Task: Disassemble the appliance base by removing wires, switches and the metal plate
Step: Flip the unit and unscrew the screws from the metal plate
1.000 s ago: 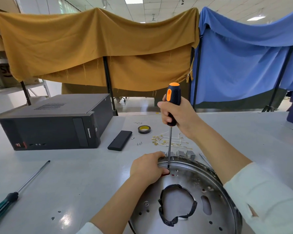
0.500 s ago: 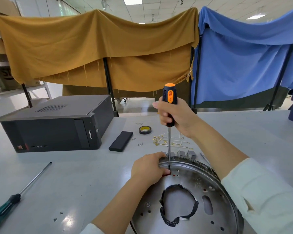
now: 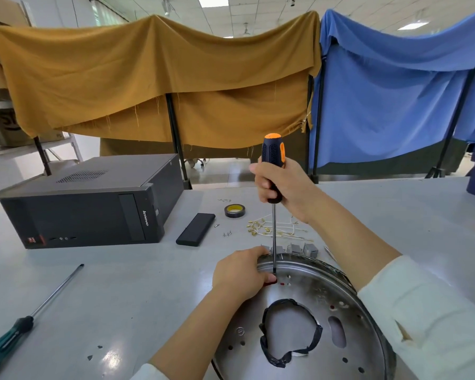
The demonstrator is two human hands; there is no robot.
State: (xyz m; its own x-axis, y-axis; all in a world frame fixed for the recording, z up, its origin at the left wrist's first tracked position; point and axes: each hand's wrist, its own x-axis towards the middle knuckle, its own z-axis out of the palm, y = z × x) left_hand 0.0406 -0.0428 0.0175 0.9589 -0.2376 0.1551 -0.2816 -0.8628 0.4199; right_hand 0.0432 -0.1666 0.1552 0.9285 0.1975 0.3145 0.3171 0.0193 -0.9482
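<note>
The metal plate (image 3: 313, 305) lay on the bench (image 3: 137, 283) at the near right, a round dish with small holes, an oval slot and a large centre opening edged in black tape (image 3: 288, 338). The left hand (image 3: 239, 275) rested on the plate's far-left rim, its grip curled over the edge with fingertips down by a red spot. The right hand (image 3: 280, 185) was wrapped around the black-and-orange handle of a screwdriver (image 3: 272, 171) held upright, its tip set on the plate just beside the left fingertips. Just beyond the rim stood 4 small grey switches (image 3: 299, 249), and farther off lay loose yellow wires (image 3: 274, 229) with brass ends. A tape roll (image 3: 234, 210) sat near them, with a black bar (image 3: 195, 229) and a few screws (image 3: 227, 233) to its left. A computer (image 3: 93, 201) lay on its side at the far left. A second, green-handled screwdriver (image 3: 25, 322) lay at the near left.
</note>
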